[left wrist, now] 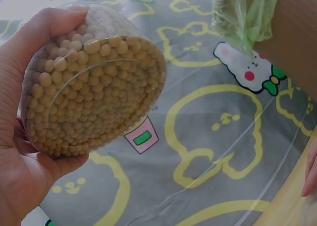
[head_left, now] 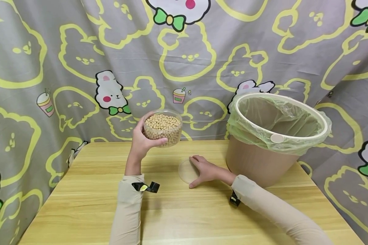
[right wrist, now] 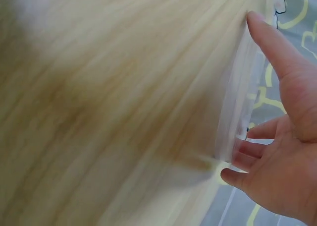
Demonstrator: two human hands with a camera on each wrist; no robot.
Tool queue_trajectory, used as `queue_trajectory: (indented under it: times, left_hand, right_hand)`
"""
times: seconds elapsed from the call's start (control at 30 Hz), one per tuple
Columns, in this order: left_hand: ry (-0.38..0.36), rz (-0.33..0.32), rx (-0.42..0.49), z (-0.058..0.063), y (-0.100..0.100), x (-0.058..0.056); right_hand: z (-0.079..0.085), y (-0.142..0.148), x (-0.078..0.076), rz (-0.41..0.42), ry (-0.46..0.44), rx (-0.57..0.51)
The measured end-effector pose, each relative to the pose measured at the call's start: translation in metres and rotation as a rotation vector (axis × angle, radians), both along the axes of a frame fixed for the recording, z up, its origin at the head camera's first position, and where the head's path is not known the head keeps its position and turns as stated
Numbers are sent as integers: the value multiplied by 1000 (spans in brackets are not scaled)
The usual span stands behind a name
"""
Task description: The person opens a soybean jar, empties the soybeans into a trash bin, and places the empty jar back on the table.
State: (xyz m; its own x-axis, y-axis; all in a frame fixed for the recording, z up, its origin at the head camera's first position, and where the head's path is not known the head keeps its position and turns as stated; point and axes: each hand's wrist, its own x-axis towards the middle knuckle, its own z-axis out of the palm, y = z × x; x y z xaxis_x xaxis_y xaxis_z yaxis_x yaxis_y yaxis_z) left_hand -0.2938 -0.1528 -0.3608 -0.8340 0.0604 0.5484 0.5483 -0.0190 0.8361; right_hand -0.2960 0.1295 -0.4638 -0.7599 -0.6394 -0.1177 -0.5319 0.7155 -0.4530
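Note:
My left hand (head_left: pixel 142 142) grips a clear round plastic jar (head_left: pixel 174 136) from its left side and holds it above the back of the table. Soybeans (head_left: pixel 162 121) fill most of the jar, whose top is uncovered. Its bottom, with soybeans (left wrist: pixel 99 94) pressed against it, shows in the left wrist view. Lower and to the right, my right hand (head_left: pixel 206 171) spans a clear round lid (head_left: pixel 185 172) at the tabletop. The thumb and fingers hold the lid (right wrist: pixel 232 102) by its rim, seen nearly edge-on in the right wrist view.
A brown trash bin (head_left: pixel 254 160) stands at the table's back right, lined with a green plastic bag (head_left: pixel 237 131) under a cream ring (head_left: pixel 276 137). The wooden table (head_left: pixel 184 217) reaches back to a grey patterned curtain (head_left: pixel 202 44).

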Motion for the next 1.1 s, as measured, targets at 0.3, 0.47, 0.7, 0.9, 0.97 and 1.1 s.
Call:
queue_trajectory:
  times: [0.3, 0.47, 0.7, 0.9, 0.97, 1.1]
  left_hand:
    - [-17, 17, -2, -1, 1, 1]
    - [-17, 22, -5, 0, 2, 3]
    - [-2, 27, -18, -1, 4, 3]
    - [-6, 44, -39, -1, 6, 4]
    - [-5, 52, -46, -1, 8, 4]
    - [4, 73, -53, 2, 13, 5]
  right_hand:
    - [48, 10, 10, -68, 222, -69]
    - [98, 23, 23, -113, 483, -94]
    - [157, 48, 46, -112, 936, -158]
    - [180, 74, 58, -235, 1297, -146]
    - [182, 81, 60, -282, 1345, -126]
    - [180, 92, 60, -327, 1371, -59]
